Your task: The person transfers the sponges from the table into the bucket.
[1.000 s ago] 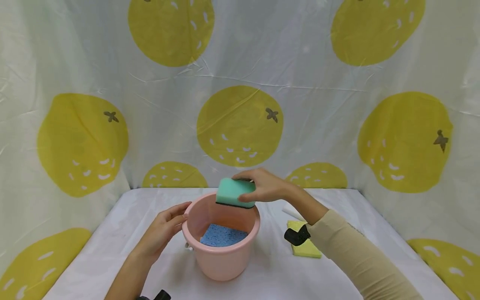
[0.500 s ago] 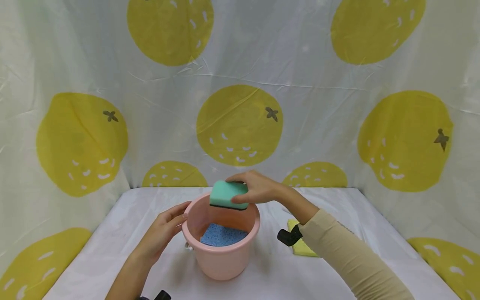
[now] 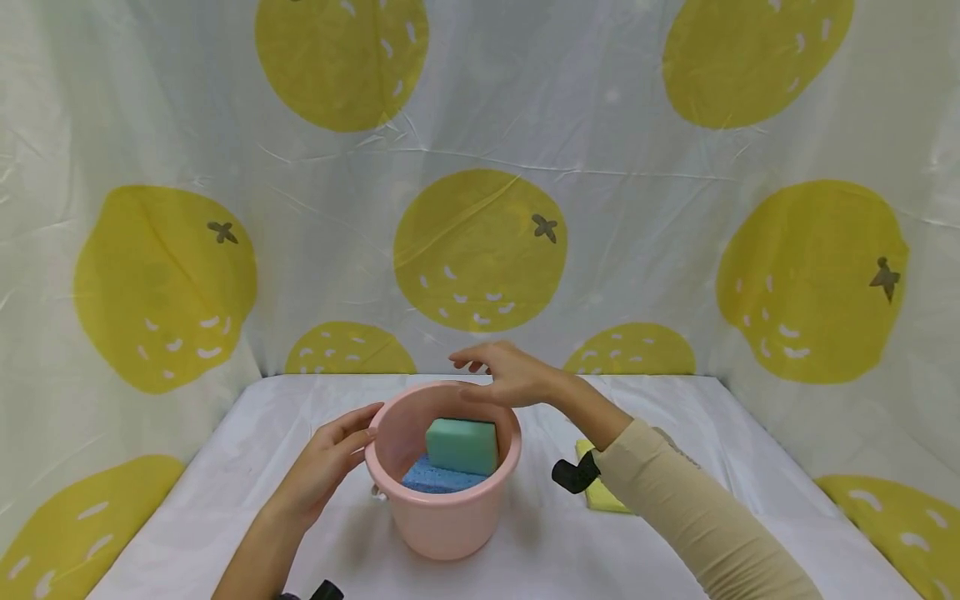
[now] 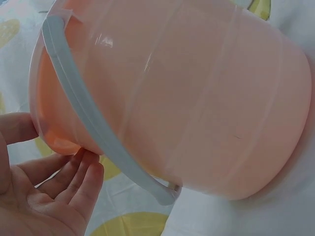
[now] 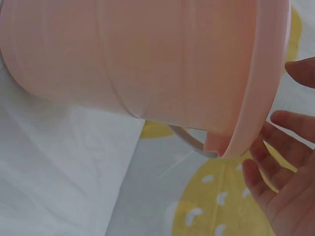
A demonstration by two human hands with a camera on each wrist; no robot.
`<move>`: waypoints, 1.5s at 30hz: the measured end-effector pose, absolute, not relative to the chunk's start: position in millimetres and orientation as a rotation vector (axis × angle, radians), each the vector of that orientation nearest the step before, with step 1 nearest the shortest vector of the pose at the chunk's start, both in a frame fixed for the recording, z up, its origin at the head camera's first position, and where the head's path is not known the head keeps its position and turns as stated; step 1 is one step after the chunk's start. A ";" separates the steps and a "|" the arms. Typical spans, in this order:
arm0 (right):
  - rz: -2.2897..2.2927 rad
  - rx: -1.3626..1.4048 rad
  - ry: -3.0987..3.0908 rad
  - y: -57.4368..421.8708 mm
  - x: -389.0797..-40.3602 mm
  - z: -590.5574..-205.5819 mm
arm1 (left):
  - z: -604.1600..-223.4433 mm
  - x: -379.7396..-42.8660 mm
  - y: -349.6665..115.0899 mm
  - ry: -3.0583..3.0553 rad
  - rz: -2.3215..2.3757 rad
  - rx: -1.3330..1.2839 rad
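A pink bucket stands upright on the white-covered table. Inside it, a mint-green sponge leans on a blue speckled sponge. My left hand holds the bucket's left rim between thumb and fingers; the left wrist view shows that hand beside the grey handle. Over the far right of the rim hovers my right hand, fingers spread and holding nothing. In the right wrist view its fingers appear next to the bucket's rim.
To the right of the bucket lies a yellow sponge, partly hidden by the right sleeve and a black wrist mount. A white curtain with yellow fruit prints hangs behind the table.
My right hand moved a little left over the bucket and let go of the green sponge, which dropped onto the blue one. The left hand and bucket have stayed in place.
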State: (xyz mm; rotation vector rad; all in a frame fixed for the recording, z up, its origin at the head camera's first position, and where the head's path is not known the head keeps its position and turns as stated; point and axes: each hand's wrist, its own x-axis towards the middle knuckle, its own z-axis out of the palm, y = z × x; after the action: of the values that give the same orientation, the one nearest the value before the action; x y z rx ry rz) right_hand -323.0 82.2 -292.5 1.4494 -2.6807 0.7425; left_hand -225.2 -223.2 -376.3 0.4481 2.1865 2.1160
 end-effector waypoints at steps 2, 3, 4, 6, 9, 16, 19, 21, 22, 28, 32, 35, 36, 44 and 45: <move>0.745 1.440 -2.666 84.1 -323.2 -293.3 | -376.3 -225.1 -223.4 2.188 2.116 0.454; 0.753 1.437 -2.661 85.0 -323.1 -293.4 | -376.2 -225.1 -223.5 2.192 2.113 0.456; 0.759 1.437 -2.657 85.8 -322.9 -293.5 | -375.9 -225.0 -223.6 2.196 2.110 0.456; 0.766 1.438 -2.651 87.8 -322.2 -293.2 | -375.7 -225.1 -223.7 2.203 2.106 0.456; 0.770 1.435 -2.649 90.4 -320.5 -293.0 | -375.8 -225.5 -223.5 2.207 2.104 0.454; 0.794 1.401 -2.649 100.5 -317.7 -294.5 | -376.9 -225.8 -223.9 2.201 2.107 0.447; 0.793 1.379 -2.651 106.4 -316.6 -294.7 | -377.1 -226.0 -223.9 2.203 2.109 0.442; 0.793 1.368 -2.654 110.9 -315.4 -294.6 | -377.3 -226.0 -223.8 2.200 2.111 0.442; 0.794 1.360 -2.659 113.5 -314.8 -294.6 | -377.4 -226.0 -223.8 2.198 2.113 0.445; 0.789 1.315 -2.680 128.4 -314.6 -296.9 | -378.1 -225.5 -224.1 2.193 2.121 0.454; 0.795 1.292 -2.688 136.3 -314.5 -298.8 | -378.5 -225.1 -224.6 2.200 2.118 0.441; 0.798 1.278 -2.695 141.4 -313.3 -299.5 | -378.8 -224.5 -224.7 2.201 2.116 0.427; 0.800 1.274 -2.697 143.1 -312.6 -299.4 | -378.9 -224.3 -224.7 2.201 2.116 0.427; 0.789 1.236 -2.708 155.9 -308.0 -298.3 | -377.3 -224.2 -223.7 2.202 2.120 0.450; 0.787 1.232 -2.712 157.4 -307.6 -298.3 | -377.2 -224.0 -223.6 2.202 2.122 0.448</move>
State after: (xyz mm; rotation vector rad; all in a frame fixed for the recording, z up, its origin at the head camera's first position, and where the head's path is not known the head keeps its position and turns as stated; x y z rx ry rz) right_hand -307.6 157.4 -298.3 1.2317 -2.7120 0.7871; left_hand -224.0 -223.6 -377.2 0.4476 2.2020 2.1222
